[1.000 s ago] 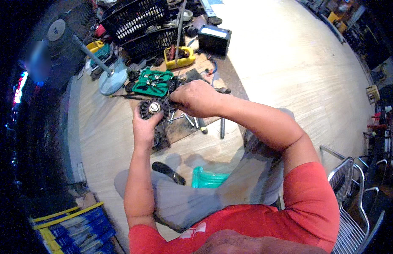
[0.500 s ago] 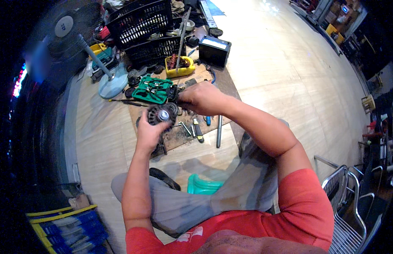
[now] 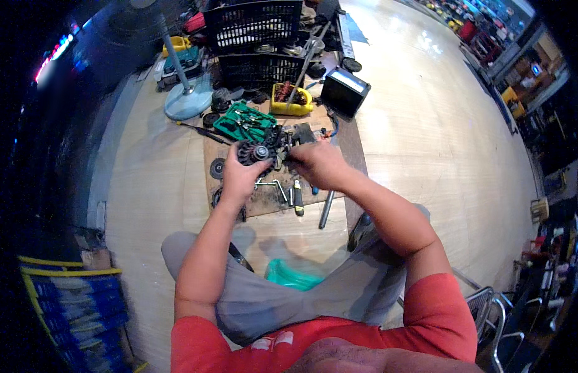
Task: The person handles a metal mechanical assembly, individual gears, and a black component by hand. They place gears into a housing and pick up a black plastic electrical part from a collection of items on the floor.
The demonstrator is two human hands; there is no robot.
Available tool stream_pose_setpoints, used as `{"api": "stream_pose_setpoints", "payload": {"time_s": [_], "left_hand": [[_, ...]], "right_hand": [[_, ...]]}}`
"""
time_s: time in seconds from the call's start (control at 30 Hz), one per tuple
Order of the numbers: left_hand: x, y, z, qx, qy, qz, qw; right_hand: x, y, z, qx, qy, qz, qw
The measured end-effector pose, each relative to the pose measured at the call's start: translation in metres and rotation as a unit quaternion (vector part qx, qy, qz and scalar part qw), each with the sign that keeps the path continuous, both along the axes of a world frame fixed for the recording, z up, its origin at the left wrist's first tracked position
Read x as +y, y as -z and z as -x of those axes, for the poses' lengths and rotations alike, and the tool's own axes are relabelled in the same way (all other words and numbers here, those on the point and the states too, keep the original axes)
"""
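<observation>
My left hand (image 3: 240,179) grips a dark, finned rotor (image 3: 260,152) with a shiny metal shaft end facing up, its thumb along the near side. Just right of the rotor is my right hand (image 3: 325,165), fingers pinched together and pointing at it; whatever they hold is hidden. Both hands are over a stained board (image 3: 267,204). On it, close to my hands, lie an L-shaped wrench (image 3: 279,188), a black and yellow handled tool (image 3: 299,200) and a small blue-handled tool (image 3: 314,189). A dark disc (image 3: 217,168) rests left of my left hand.
Beyond the hands lies an open green tool case (image 3: 244,122). Behind it stand a yellow container (image 3: 293,108) of reddish scraps, a black battery (image 3: 345,93) and black crates (image 3: 259,70). A fan base (image 3: 188,101) is far left. A metal pipe (image 3: 327,210) lies near right.
The view has shifted, so the scene sits differently. My left hand still holds the rotor, now lower over the board. My right hand stays pinched, slightly nearer to me beside the rotor.
</observation>
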State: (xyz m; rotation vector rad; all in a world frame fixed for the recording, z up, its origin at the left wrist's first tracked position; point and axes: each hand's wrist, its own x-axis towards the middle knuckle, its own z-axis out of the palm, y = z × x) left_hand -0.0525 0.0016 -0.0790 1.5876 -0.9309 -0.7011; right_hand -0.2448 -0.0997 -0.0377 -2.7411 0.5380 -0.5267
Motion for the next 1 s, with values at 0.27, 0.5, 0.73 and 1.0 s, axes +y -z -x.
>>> {"api": "stream_pose_setpoints", "payload": {"time_s": [0.27,0.5,0.73,1.0], "left_hand": [[0.014,-0.025,-0.004,-0.003,0.356,-0.046,0.933],[0.011,-0.009,0.002,-0.13,0.125,-0.038,0.983],[-0.017,0.012,-0.046,0.307,-0.124,0.116,0.937],[-0.013,0.041,-0.049,0.25,-0.07,0.111,0.959]], "right_hand": [[-0.038,-0.014,0.011,0.049,-0.116,-0.129,0.984],[-0.022,-0.017,0.014,0.01,-0.011,0.005,1.0],[0.021,-0.011,0.002,-0.129,0.045,0.041,0.99],[-0.004,-0.024,0.028,-0.099,0.101,0.044,0.989]]}}
